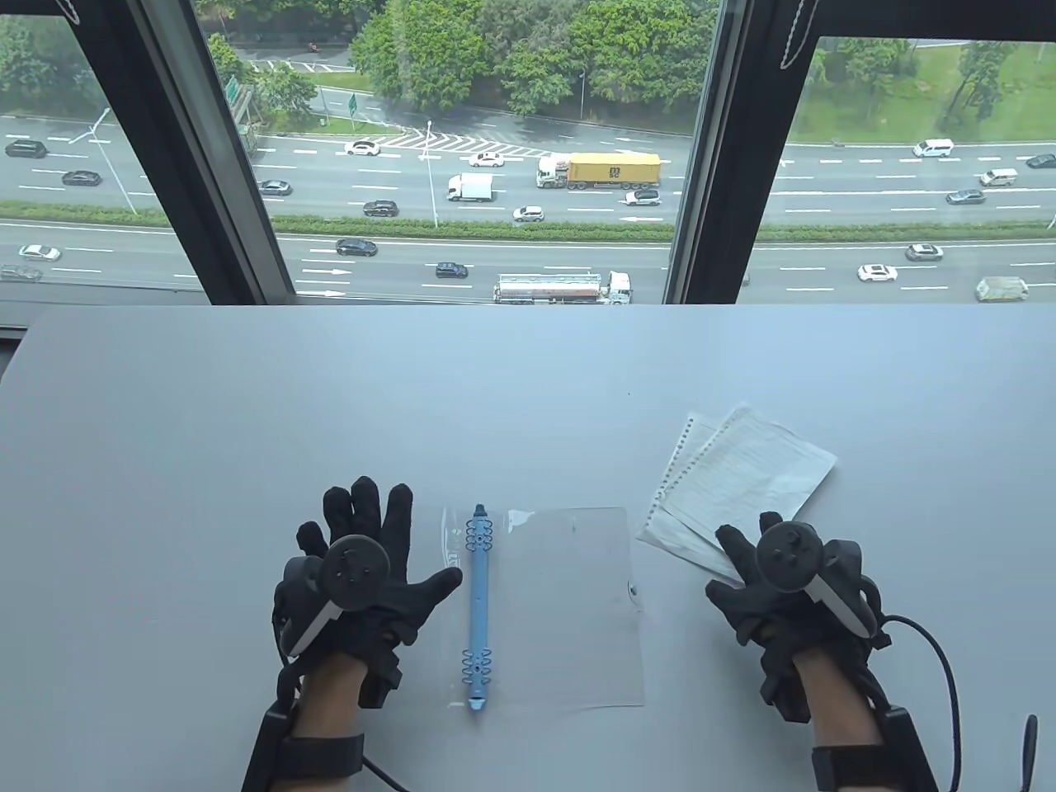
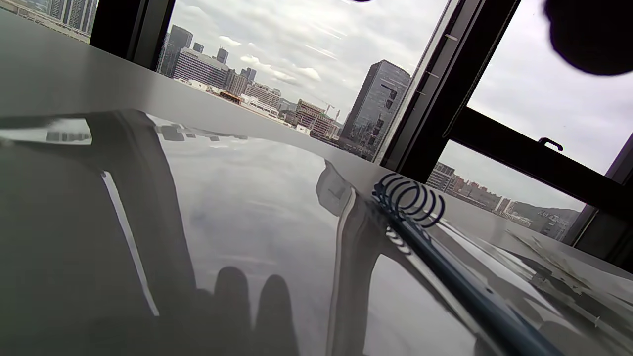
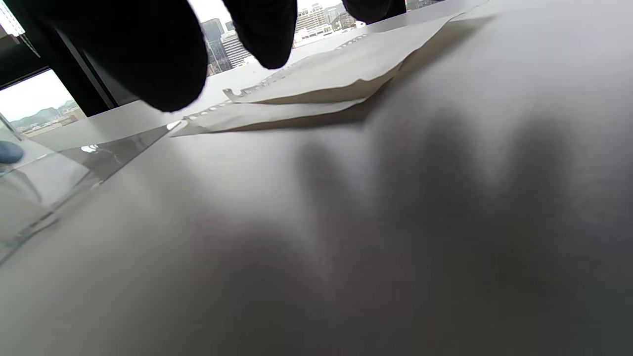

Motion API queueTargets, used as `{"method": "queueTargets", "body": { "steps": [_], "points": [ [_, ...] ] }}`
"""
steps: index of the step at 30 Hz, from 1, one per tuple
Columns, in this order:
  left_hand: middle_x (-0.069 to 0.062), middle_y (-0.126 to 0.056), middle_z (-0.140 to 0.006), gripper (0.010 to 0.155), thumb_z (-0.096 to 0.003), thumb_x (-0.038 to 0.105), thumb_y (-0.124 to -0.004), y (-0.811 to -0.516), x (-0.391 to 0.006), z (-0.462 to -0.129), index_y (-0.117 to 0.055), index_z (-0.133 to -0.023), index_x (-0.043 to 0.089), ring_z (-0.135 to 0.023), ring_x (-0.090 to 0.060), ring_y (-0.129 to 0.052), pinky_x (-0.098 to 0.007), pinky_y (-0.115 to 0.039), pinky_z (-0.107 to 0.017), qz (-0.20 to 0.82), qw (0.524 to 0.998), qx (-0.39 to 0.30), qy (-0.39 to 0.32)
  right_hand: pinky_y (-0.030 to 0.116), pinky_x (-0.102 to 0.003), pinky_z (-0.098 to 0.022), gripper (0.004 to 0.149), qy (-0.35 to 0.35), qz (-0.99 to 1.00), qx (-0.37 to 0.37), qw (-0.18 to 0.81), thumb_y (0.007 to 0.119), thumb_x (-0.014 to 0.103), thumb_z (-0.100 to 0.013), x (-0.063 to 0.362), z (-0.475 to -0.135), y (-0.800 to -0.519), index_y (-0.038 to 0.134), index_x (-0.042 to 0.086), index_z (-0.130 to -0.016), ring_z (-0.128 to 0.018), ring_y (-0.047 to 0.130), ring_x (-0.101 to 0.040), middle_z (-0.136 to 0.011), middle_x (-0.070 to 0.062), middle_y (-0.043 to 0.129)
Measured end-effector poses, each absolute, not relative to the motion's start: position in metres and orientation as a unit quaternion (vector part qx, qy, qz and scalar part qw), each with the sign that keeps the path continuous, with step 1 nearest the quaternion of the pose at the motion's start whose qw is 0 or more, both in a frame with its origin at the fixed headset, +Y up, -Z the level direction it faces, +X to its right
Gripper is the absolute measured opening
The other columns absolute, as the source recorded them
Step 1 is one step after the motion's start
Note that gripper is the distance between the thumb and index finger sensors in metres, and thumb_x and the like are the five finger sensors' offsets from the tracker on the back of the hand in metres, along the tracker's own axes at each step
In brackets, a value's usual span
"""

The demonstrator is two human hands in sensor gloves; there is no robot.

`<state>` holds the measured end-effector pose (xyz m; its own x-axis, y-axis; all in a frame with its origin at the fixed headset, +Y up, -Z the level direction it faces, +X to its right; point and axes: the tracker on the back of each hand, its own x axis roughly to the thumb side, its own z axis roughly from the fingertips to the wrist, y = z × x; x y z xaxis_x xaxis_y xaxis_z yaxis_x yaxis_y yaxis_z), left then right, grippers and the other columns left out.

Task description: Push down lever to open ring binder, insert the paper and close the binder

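Resting flat with fingers spread, your left hand [image 1: 363,569] lies just beside the binder's blue spine [image 1: 478,610]; its clear cover [image 1: 577,610] looks thin, slippery and bendy, so take the stiff spine. Your right hand [image 1: 775,586], fingers loose, holds nothing and touches the light, floppy paper [image 1: 742,487] farther off.

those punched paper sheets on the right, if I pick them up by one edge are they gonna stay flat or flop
The paper sheets will probably flop: they look thin, and the right wrist view shows one corner already lifting off the table. They lie loosely fanned, not bound, so they may slide apart. The punched edge looks prone to tearing.
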<state>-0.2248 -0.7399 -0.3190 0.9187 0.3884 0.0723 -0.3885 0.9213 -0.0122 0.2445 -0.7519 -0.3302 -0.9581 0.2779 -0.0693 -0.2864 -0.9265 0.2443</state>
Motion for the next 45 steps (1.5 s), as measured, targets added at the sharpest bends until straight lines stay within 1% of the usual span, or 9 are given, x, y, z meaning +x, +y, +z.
{"method": "queueTargets", "body": {
  "steps": [7,17,21,23,24,28,33,37,45],
  "points": [
    [-0.004,-0.009,-0.118,0.105,-0.0323,0.085,-0.070,-0.740,-0.225,-0.319,-0.025,-0.114,0.036,-0.102,-0.034,0.007,-0.066,-0.004,-0.063,0.198,0.979,0.002,-0.037,0.028,-0.078,-0.066,0.064,0.169,0.976,-0.026,0.133,0.079,0.056,-0.048,0.241,-0.335,-0.757,0.064,0.035,-0.107,-0.105,0.021,-0.055,-0.120,-0.015,0.025],
    [-0.004,-0.007,-0.118,0.105,-0.0326,0.085,-0.070,-0.740,-0.224,-0.318,-0.022,-0.113,0.037,-0.102,-0.034,0.007,-0.066,-0.004,-0.063,0.199,0.979,-0.003,-0.038,0.033,-0.076,-0.067,0.056,0.189,0.967,-0.061,0.161,0.079,0.055,-0.050,0.262,-0.328,-0.744,0.080,0.027,-0.098,-0.104,0.026,-0.055,-0.119,-0.018,0.033],
    [-0.004,-0.006,-0.118,0.105,-0.0328,0.085,-0.069,-0.740,-0.224,-0.318,-0.015,-0.111,0.040,-0.102,-0.034,0.007,-0.066,-0.004,-0.063,0.202,0.979,-0.002,-0.037,0.041,-0.075,-0.067,0.053,0.137,0.978,-0.056,0.148,0.081,0.054,-0.049,0.262,-0.325,-0.738,0.089,0.023,-0.090,-0.103,0.040,-0.056,-0.117,-0.018,0.046],
    [-0.004,-0.006,-0.118,0.105,-0.0328,0.085,-0.069,-0.740,-0.224,-0.318,-0.014,-0.111,0.040,-0.102,-0.034,0.007,-0.066,-0.004,-0.063,0.202,0.979,-0.002,-0.038,0.045,-0.074,-0.067,0.055,0.107,0.982,-0.049,0.151,0.082,0.054,-0.048,0.258,-0.325,-0.737,0.085,0.024,-0.093,-0.103,0.047,-0.056,-0.116,-0.017,0.051],
    [-0.004,-0.006,-0.118,0.105,-0.0328,0.085,-0.069,-0.740,-0.224,-0.318,-0.014,-0.111,0.040,-0.102,-0.034,0.007,-0.066,-0.004,-0.063,0.202,0.979,-0.001,-0.038,0.047,-0.073,-0.067,0.059,0.095,0.983,-0.045,0.149,0.083,0.053,-0.047,0.255,-0.326,-0.738,0.079,0.026,-0.099,-0.102,0.051,-0.055,-0.116,-0.018,0.051],
    [-0.004,-0.007,-0.118,0.105,-0.0328,0.085,-0.069,-0.740,-0.223,-0.318,-0.014,-0.111,0.041,-0.102,-0.034,0.007,-0.066,-0.004,-0.063,0.203,0.978,-0.003,-0.039,0.048,-0.072,-0.068,0.071,0.059,0.990,-0.041,0.123,0.085,0.047,-0.047,0.233,-0.332,-0.743,0.057,0.029,-0.109,-0.103,0.049,-0.055,-0.117,-0.017,0.044],
    [-0.004,-0.007,-0.118,0.105,-0.0328,0.085,-0.069,-0.740,-0.222,-0.318,-0.014,-0.111,0.041,-0.102,-0.034,0.007,-0.066,-0.004,-0.063,0.201,0.979,-0.004,-0.040,0.039,-0.074,-0.070,0.083,0.116,0.986,-0.070,0.093,0.080,0.053,-0.048,0.213,-0.341,-0.753,0.037,0.026,-0.113,-0.105,0.031,-0.058,-0.119,-0.018,0.024],
    [-0.005,-0.008,-0.119,0.105,-0.0330,0.085,-0.069,-0.740,-0.222,-0.318,-0.014,-0.111,0.041,-0.102,-0.035,0.006,-0.066,-0.004,-0.063,0.201,0.979,-0.006,-0.041,0.038,-0.074,-0.069,0.090,0.129,0.986,-0.052,0.092,0.076,0.064,-0.044,0.209,-0.344,-0.764,0.032,0.027,-0.113,-0.104,0.028,-0.058,-0.118,-0.018,0.019],
    [-0.004,-0.009,-0.119,0.105,-0.0331,0.085,-0.069,-0.740,-0.221,-0.318,-0.014,-0.111,0.041,-0.102,-0.034,0.006,-0.066,-0.004,-0.063,0.202,0.978,-0.009,-0.042,0.038,-0.074,-0.069,0.092,0.131,0.987,-0.050,0.080,0.078,0.070,-0.040,0.207,-0.347,-0.772,0.041,0.027,-0.113,-0.104,0.028,-0.057,-0.119,-0.017,0.023]
  ]
}}
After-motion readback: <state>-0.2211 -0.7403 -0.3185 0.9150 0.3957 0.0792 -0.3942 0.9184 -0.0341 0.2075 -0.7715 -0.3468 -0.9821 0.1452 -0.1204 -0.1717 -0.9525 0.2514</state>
